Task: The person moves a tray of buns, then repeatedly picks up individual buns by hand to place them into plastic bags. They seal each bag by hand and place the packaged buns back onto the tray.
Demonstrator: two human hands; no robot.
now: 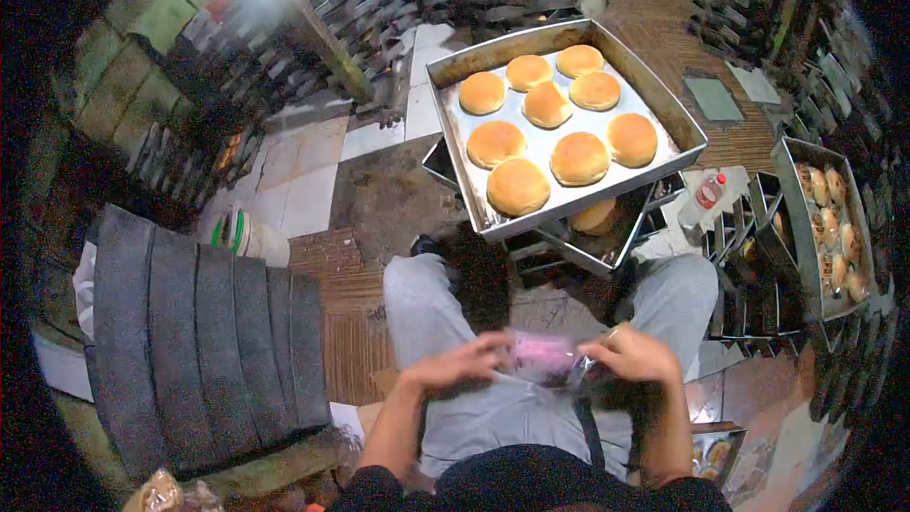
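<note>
While sitting low w/ knees apart, holding a small pink plastic bag [542,356] in both hands over the lap. Left hand [464,362] pinching the bag's left end, fingers closed on it. Right hand [633,353] gripping the right end, fingers curled shut, w/ a bit of clear wrap poking out below. Bag a bit blurry, so can't tell if anything is inside yet. Looks like the step of getting a bag open and ready, prob. for a bun. Just ahead, past the knees, a big metal tray [675,106] w/ eight round golden buns [518,186] in it, sitting on top of other trays stacked under it. One more bun [597,218] peeking out from the tray below. Off to the right, another tray [792,192] w/ more baked things, and a little bottle w/ a red cap [706,193] near it. On the left, a stack of dark flat trays [204,351]. Next move prob. needs the bag mouth pulled wide w/ one hand, then the other hand let go to reach fwd for the nearest bun, picked up softly so no squashing.
</note>
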